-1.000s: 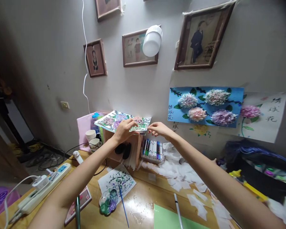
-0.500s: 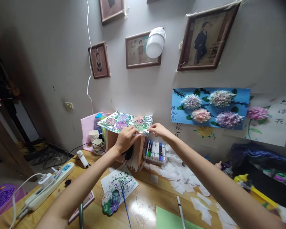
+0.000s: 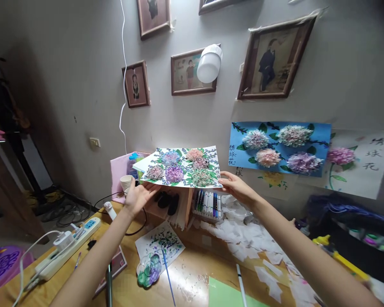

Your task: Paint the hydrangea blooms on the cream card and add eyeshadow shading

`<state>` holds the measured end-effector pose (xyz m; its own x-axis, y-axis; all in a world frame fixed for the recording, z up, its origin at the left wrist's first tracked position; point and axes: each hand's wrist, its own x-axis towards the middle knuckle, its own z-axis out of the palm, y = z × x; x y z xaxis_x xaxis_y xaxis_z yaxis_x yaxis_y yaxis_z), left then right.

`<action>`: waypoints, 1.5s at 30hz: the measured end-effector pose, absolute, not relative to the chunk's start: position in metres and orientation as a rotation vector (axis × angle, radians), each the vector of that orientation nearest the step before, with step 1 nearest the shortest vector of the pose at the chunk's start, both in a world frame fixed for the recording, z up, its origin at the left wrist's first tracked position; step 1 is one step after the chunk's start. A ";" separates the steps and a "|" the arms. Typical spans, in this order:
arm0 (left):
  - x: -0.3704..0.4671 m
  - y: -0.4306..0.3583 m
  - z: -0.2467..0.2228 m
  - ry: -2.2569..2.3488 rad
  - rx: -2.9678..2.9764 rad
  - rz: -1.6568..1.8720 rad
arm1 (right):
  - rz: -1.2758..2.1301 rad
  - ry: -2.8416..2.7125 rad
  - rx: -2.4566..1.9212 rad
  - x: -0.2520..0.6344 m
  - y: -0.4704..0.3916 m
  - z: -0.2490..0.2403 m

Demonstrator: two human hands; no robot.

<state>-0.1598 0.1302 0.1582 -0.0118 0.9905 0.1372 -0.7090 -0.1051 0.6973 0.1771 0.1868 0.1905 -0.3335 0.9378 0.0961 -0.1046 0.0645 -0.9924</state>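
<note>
A flower picture (image 3: pixel 187 168) on white paper, with raised pink, purple, blue and green blossoms, is tilted above a pink shelf box. My right hand (image 3: pixel 238 187) pinches its right front corner between thumb and fingers. Under the front left corner, my left hand (image 3: pixel 141 197) is palm up with fingers stretched out and thumb apart; its fingertips are at the paper's edge. Other sheets (image 3: pixel 144 164) stick out behind the picture on the left. Dark objects (image 3: pixel 168 201) sit inside the box below.
Marker pens (image 3: pixel 208 204) stand right of the box, beside white paper scraps (image 3: pixel 240 236). A paint palette (image 3: pixel 149 269), a blue brush (image 3: pixel 168 275), a green sheet (image 3: pixel 227 294) and a power strip (image 3: pixel 67 247) lie on the table. Paper cups (image 3: pixel 126 182) stand left. A lamp (image 3: pixel 209 64) hangs above.
The flower picture has shifted right and towards me, off the sheets behind it, and tilts more to my view. My left hand has moved left and turned palm up; my right hand has moved right.
</note>
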 end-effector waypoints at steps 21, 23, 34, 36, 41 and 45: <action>-0.049 0.085 0.130 0.721 0.738 1.365 | 1.047 -0.990 -0.966 0.289 0.105 0.102; -0.022 0.088 0.121 0.681 0.746 1.257 | 0.975 -0.910 -1.016 0.319 0.087 0.087; 0.053 0.140 0.089 0.578 0.574 1.062 | 0.863 -0.794 -1.127 0.379 0.049 0.058; 0.054 0.140 0.087 0.592 0.566 1.050 | 0.872 -0.797 -1.136 0.380 0.046 0.053; 0.052 0.124 0.100 0.612 0.563 1.009 | 0.873 -0.787 -1.127 0.378 0.038 0.045; 0.027 0.101 0.144 0.614 0.635 1.092 | 0.909 -0.844 -1.079 0.361 0.040 0.065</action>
<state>0.0273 0.1007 0.1442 0.3359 0.9317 -0.1380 -0.6016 0.3250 0.7297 0.3615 0.0395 0.0654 0.3886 0.9132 0.1226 -0.1898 0.2095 -0.9592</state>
